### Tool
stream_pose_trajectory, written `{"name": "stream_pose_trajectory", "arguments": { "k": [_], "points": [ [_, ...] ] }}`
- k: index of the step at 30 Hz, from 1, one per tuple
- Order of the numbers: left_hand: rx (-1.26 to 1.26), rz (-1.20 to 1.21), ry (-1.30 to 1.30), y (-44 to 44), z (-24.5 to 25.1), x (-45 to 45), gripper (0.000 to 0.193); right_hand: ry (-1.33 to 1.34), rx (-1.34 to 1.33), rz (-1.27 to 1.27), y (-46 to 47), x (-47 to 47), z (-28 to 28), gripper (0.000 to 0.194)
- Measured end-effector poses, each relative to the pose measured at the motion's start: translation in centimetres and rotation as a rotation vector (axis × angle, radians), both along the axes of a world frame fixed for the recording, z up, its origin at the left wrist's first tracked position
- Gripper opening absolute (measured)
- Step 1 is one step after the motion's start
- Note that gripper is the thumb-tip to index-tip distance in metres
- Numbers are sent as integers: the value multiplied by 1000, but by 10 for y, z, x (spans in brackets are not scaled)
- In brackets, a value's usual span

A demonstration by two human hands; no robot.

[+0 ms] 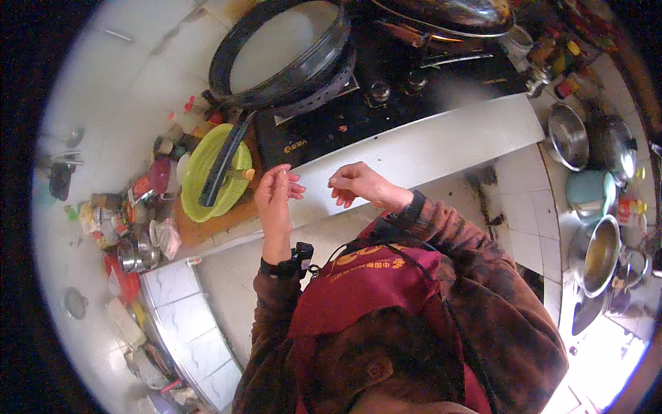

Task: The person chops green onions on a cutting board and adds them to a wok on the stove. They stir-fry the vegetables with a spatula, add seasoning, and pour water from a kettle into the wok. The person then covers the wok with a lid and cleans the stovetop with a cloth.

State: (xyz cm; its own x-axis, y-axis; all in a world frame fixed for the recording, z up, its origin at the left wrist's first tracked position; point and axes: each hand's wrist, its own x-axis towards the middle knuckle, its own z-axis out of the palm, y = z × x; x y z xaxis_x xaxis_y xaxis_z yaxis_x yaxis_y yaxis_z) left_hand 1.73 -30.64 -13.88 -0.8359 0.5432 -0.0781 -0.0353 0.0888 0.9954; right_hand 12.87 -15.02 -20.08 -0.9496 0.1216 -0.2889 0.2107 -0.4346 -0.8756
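Note:
My left hand (278, 194) is raised over the white counter edge (429, 142), fingers loosely curled and apart, holding nothing. To its right, my right hand (357, 183) hangs in the air with bent fingers; nothing shows in it. The hands do not touch. Beside my left hand lies a yellow-green plastic basket (192, 181), and the black handle (217, 171) of a frying pan reaches over it. The pan (284, 46) sits on the left burner of a black gas stove (310, 139) and holds a whitish layer. A wooden-tipped handle (249, 175) shows in the basket.
A large dark wok or lid (455, 15) is at the back right, with flame-like orange light below. Jars and bottles crowd the left wall. On the right counter stand a steel bowl (569, 135), a teal pot (587, 189) and a basin of yellowish liquid (602, 256).

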Motion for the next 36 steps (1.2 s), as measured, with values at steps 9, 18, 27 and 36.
{"name": "stream_pose_trajectory", "arguments": {
  "k": [9, 18, 27, 36],
  "points": [
    [-664, 90, 1024, -36, 109, -39, 47, 48, -17, 95, 54, -12, 27, 24],
    [-843, -350, 273, -48, 122, -136, 59, 201, -19, 224, 60, -67, 44, 26],
    [-829, -556, -132, -35, 131, -150, 53, 140, -425, 178, -13, -148, 53, 38],
    [-654, -640, -259, -34, 117, -154, 42, 191, -727, 107, -58, -191, 59, 30]
  ]
}}
